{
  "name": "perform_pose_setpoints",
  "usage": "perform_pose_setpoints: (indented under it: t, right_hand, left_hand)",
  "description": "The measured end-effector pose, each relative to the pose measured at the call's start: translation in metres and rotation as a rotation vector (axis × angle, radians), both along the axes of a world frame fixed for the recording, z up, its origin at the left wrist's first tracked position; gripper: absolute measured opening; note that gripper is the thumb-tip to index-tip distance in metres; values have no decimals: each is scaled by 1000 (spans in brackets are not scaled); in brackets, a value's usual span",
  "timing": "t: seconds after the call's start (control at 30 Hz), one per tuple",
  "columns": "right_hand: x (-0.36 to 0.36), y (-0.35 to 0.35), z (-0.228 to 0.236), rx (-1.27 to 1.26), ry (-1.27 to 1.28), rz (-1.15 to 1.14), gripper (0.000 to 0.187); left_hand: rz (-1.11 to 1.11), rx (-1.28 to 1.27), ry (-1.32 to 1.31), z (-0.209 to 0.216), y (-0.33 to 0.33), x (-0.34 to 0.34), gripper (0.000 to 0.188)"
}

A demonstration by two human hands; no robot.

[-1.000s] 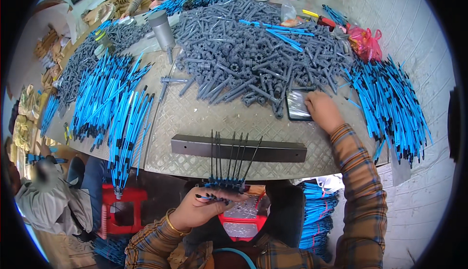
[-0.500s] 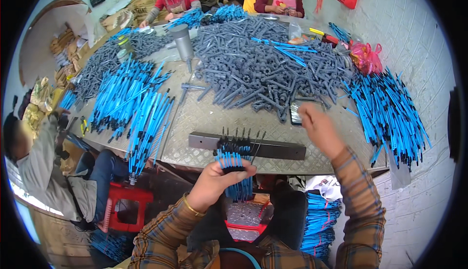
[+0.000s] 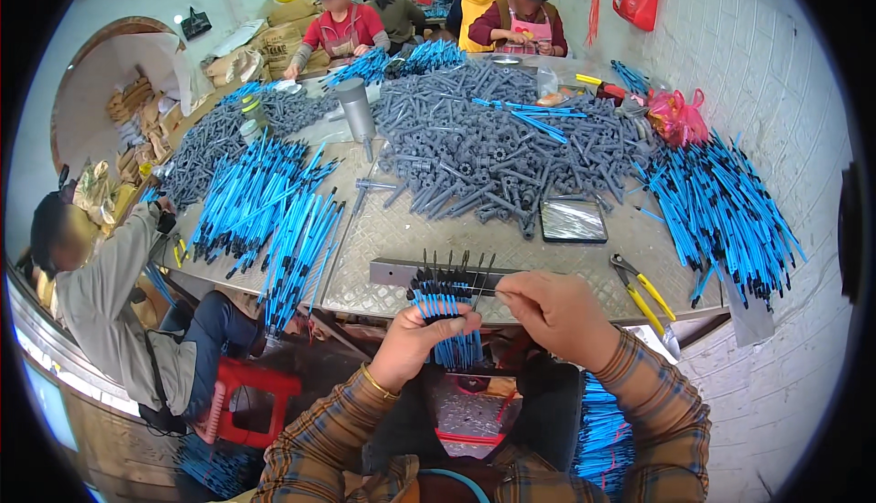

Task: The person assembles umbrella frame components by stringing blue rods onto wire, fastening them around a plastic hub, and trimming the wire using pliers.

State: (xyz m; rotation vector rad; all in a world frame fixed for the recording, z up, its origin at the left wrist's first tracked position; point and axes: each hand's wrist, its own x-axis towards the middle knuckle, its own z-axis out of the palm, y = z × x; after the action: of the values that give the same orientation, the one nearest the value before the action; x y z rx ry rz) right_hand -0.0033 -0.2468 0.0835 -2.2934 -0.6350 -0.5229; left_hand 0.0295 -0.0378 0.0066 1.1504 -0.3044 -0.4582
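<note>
My left hand (image 3: 424, 339) is closed round a bundle of thin blue tubes with black ends (image 3: 438, 298), held upright at the table's front edge. Several thin dark rods stick up out of the bundle's top. To its right, my right hand (image 3: 552, 311) is pinched shut; a thin metal rod (image 3: 484, 291) runs from its fingertips toward the bundle. Behind both hands a dark metal bar (image 3: 392, 272) lies along the table edge. Farther back rests a flat black-edged tray (image 3: 573, 221) with shiny silvery strips in it.
Grey plastic parts (image 3: 502, 138) are heaped mid-table. Blue tubes lie in piles at left (image 3: 246, 202) and right (image 3: 721, 211). Yellow-handled pliers (image 3: 646, 295) lie near the right edge. A grey cup-shaped tool (image 3: 356, 111) stands at the back. Co-workers sit left (image 3: 119, 293) and across.
My right hand has moved from beside the black-edged tray down and left to the bundle, uncovering the tray and pliers. My left hand still holds the tubes. The view has shifted slightly.
</note>
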Motion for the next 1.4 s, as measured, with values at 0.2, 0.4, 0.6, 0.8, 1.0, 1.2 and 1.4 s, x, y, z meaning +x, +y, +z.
perform_pose_setpoints:
  t: [0.2,0.4,0.6,0.8,1.0,1.2,1.4]
  right_hand:
    - [2,-1,-3,2,4,16,11]
    - [1,-1,-4,-30,-21,2,12]
    - [-3,1,-2,104,106,38,10]
    - [-2,3,-9,274,253,57,13]
    - [-1,4,-10,278,275,54,13]
    - [0,6,-7,173,173,44,14]
    - [-5,9,-9,159,156,8,13]
  left_hand:
    - [-4,1,-7,-2,1,1,17]
    - [-3,15,-19,1,0,-2,16]
    - [-21,106,-41,5,-2,-5,18]
    - [-46,124,-55,4,-3,-6,18]
    - [-70,147,-55,2,-4,-5,19]
    - [-84,151,-98,-1,-4,-5,20]
    - [-84,121,-89,-3,-3,-5,21]
